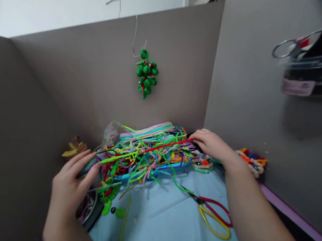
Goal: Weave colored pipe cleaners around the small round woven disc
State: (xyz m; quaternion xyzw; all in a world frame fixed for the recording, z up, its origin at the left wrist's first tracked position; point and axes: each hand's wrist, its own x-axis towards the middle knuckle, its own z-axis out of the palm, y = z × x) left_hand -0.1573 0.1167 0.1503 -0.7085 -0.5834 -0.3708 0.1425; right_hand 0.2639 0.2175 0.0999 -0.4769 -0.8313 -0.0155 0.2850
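Observation:
My left hand [70,181] is closed with a bright green pipe cleaner [118,157] pinched between thumb and fingers. Something purple and teal [88,165] shows behind those fingers, and I cannot tell whether it is held. At the other side, my right hand [212,145] pinches the end of a red pipe cleaner [169,145]. Both strands stretch in nearly one line between my hands and meet near the middle; how they join is too small to tell. Below them lies a tangled heap of coloured pipe cleaners [154,159] in a blue tray [159,171].
Scissors [206,210] with red and yellow handles lie partly open on the light blue cloth [170,231]. A green ornament [147,74] hangs from a wire at the grey back panel [97,73]. A holder with scissors [306,68] hangs on the right panel.

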